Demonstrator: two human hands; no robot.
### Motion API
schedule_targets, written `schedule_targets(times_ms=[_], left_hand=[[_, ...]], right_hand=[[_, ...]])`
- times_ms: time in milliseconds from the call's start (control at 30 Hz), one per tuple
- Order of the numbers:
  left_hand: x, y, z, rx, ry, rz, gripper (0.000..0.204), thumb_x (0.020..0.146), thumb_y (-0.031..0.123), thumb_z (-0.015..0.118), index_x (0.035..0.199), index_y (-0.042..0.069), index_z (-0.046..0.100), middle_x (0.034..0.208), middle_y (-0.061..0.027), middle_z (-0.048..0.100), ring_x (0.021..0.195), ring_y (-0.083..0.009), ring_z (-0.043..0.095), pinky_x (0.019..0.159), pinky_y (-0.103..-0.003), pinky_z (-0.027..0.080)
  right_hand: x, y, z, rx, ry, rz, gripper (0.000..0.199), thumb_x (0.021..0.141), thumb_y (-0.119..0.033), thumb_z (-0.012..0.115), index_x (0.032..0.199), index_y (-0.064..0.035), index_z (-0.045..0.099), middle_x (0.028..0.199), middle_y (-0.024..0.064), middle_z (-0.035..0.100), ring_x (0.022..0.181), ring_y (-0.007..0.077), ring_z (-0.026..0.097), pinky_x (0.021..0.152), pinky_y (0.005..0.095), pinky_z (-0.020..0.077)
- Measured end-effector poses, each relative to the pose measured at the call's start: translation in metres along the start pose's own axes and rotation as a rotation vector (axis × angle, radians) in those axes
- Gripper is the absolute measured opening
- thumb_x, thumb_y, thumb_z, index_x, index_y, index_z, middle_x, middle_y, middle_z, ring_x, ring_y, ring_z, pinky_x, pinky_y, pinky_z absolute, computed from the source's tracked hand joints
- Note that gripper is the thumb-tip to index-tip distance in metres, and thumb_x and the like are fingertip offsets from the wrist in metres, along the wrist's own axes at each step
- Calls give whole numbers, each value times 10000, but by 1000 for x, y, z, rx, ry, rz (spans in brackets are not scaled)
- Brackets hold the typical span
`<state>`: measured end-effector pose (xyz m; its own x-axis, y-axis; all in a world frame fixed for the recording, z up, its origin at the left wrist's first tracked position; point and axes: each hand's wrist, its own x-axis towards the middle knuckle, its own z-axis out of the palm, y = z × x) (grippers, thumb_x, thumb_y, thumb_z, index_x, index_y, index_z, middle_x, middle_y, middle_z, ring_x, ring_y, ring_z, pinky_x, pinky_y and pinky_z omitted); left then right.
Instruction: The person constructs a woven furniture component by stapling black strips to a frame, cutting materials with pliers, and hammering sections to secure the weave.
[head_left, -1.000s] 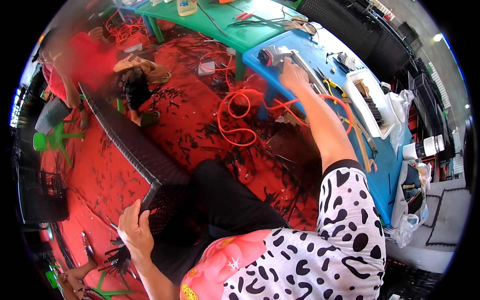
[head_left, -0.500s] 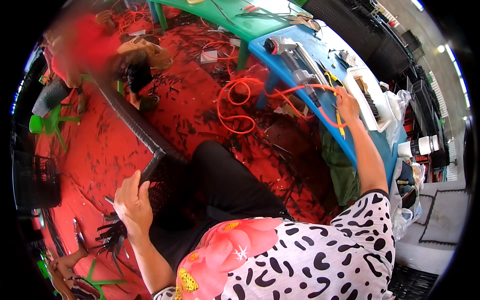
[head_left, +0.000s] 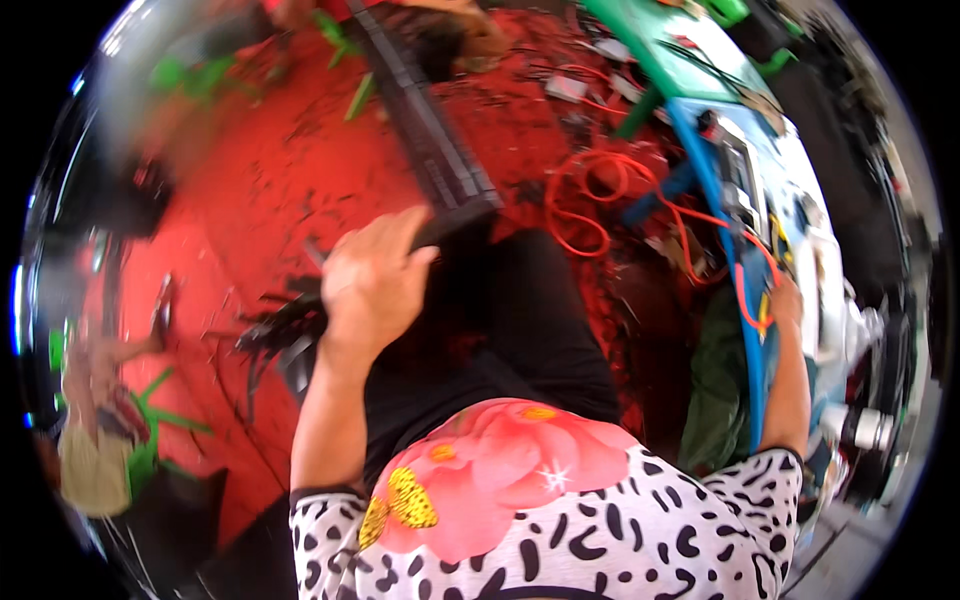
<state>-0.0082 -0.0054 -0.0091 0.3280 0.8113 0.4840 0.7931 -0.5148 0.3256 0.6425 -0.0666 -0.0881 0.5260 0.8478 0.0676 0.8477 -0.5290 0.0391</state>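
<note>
My left hand (head_left: pixel 375 280) grips the near corner of a long black piece with a woven-looking edge (head_left: pixel 432 135), which slants away from my lap toward the far side. Its fingers curl over the edge, with the thumb on the near side. My right hand (head_left: pixel 787 303) reaches onto the blue table (head_left: pixel 757 390), beside a yellow-handled tool (head_left: pixel 766 302) and an orange-red hose (head_left: pixel 745 290). Blur and its small size hide what its fingers do. A grey power tool (head_left: pixel 738 185) lies farther up the table.
A white tray (head_left: pixel 828 290) and a white jar (head_left: pixel 868 428) stand right of my right hand. The hose loops over the red floor (head_left: pixel 270 180), which is littered with black scraps. A green table (head_left: pixel 655 50) adjoins the blue one. Another person (head_left: pixel 95 400) sits at the left.
My view has swung left and down, shifting the scene rightward. My left hand stays at the black piece's corner. My right hand has come nearer to me along the blue table's edge.
</note>
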Motion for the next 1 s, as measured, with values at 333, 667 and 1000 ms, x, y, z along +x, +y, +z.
schedule_targets(times_ms=[333,667,1000], left_hand=[[-1,-1,0,-12,-28,-27,421,720,147,726,1105,41,594,970,-121,649,861,-323,615,753,-401,471],[-2,0,0,-49,-37,-18,436,713,137,727,1116,34,596,978,-120,639,852,-314,601,758,-388,459],[-2,2,-1,-33,-57,-64,425,714,129,720,1112,42,601,977,-107,638,829,-310,593,751,-380,458]], right_hand=[[-21,-13,13,-64,-323,-46,206,831,-135,574,1015,-48,600,880,210,661,761,365,657,640,471,519],[-81,-37,56,1039,-593,730,74,868,-150,553,831,-87,542,635,54,521,496,203,536,451,346,426],[-139,-73,103,1935,33,917,357,933,-438,445,824,-117,555,711,30,582,653,171,567,564,305,451]])
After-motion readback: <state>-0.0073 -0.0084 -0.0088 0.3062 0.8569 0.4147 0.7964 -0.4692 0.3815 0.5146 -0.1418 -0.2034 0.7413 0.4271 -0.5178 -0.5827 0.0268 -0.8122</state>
